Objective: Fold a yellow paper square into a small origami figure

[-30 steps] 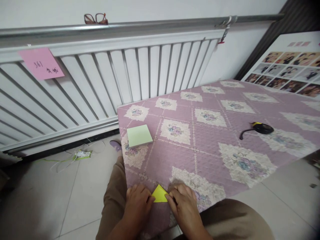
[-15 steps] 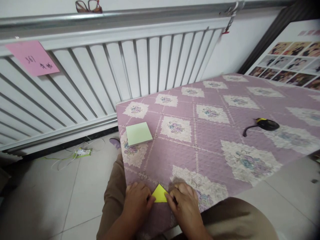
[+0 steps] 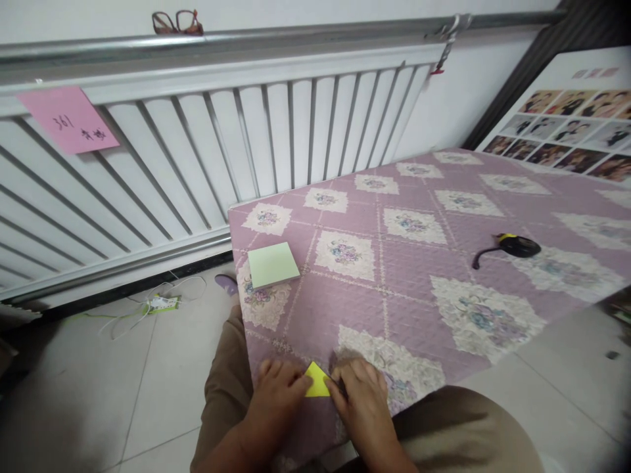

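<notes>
A small folded piece of yellow paper (image 3: 317, 384) lies at the table's near edge, its point facing away from me. My left hand (image 3: 279, 394) is closed at its left side, the thumb pressing on the paper. On the other side, my right hand (image 3: 359, 394) has its fingers curled and its thumb and fingertips at the paper's right edge. Part of the paper is hidden under my fingers. Farther up and to the left rests a square stack of pale green paper (image 3: 273, 265).
A purple floral cloth (image 3: 345, 305) covers the table. To the right lies a black and yellow object with a cord-like tail (image 3: 517, 246). Behind stands a white radiator (image 3: 276, 138) with a pink note (image 3: 69, 119); glasses (image 3: 177, 23) sit above. A power strip (image 3: 162, 303) is on the floor.
My left thumb has slid slightly farther over the yellow paper's left side. The camera view has shifted a little; the other objects stay put.
</notes>
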A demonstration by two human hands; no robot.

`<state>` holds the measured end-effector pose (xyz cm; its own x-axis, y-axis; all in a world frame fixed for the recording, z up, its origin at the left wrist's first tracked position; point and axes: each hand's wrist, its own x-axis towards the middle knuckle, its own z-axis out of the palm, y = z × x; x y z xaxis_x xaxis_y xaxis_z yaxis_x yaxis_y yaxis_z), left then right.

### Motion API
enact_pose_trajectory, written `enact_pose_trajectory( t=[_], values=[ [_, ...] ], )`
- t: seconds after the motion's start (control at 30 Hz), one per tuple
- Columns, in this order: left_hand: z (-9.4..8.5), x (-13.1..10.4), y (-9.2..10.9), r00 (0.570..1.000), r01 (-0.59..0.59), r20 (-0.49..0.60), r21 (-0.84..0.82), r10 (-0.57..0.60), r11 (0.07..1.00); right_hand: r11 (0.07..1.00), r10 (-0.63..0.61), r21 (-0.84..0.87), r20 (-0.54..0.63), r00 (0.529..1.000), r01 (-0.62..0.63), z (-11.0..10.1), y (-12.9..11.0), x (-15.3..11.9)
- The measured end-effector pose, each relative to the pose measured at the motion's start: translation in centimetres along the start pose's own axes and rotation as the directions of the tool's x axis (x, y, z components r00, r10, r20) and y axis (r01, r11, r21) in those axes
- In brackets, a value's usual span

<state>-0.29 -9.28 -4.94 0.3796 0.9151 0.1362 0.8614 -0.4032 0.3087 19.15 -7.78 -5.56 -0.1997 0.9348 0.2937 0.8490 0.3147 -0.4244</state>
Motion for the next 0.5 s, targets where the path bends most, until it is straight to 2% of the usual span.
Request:
enact_pose_trajectory(
  t=[0.07,0.13,0.23,0.33,0.5],
  values=[
    [0.4,-0.3,-0.1,0.985,-0.174,-0.015,0.032,0.174,0.984,1.000,0.007,0.004,0.007,1.000,-0.007,0.0,0.2,0.0],
    [0.5,-0.4,-0.2,0.968,-0.249,-0.012,0.069,0.251,0.966,1.000,-0.028,-0.006,-0.035,0.999,0.028,0.0,0.2,-0.2],
    [0.4,-0.4,-0.1,0.968,-0.252,0.013,0.111,0.252,0.961,0.979,-0.200,-0.068,-0.110,0.974,0.193,0.1,-0.6,-1.1],
    [0.3,-0.5,0.0,0.971,-0.238,0.057,0.113,0.233,0.965,0.914,-0.400,-0.111,-0.093,0.912,0.390,0.4,-1.7,-2.5],
    [0.0,-1.3,-0.4,0.974,-0.221,0.067,0.079,0.216,0.972,0.859,-0.490,-0.190,-0.034,0.871,0.475,0.6,-1.5,-3.8]
  ],
)
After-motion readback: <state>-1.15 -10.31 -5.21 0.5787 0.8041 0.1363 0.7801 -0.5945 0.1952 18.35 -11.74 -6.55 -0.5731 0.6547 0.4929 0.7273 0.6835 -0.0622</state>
